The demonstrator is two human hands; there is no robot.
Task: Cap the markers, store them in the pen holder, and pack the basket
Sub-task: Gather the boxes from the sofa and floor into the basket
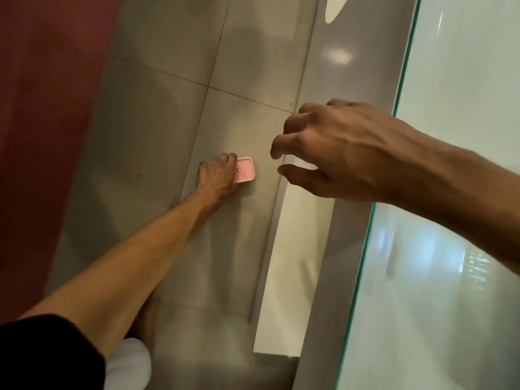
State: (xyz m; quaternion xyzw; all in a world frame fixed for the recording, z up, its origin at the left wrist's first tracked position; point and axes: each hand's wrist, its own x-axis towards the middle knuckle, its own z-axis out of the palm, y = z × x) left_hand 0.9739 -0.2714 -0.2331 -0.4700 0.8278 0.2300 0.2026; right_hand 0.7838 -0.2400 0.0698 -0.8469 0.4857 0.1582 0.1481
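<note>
On floor, centre: pink box (244, 170), long axis left-right.
Left hand (218, 175): nearer, fingers closed over its left end.
Right hand (332, 153): above, spread, empty.

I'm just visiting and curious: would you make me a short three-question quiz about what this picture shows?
1. True or false: the left hand is down at the tiled floor, on the pink object.
2. Which describes the right hand? A) gripping a marker B) empty, fingers spread, raised above the floor C) resting flat on the glass tabletop
3. Fill in: the rounded rectangular object on the floor is coloured ____.

Key: 1 true; 2 B; 3 pink.
</note>
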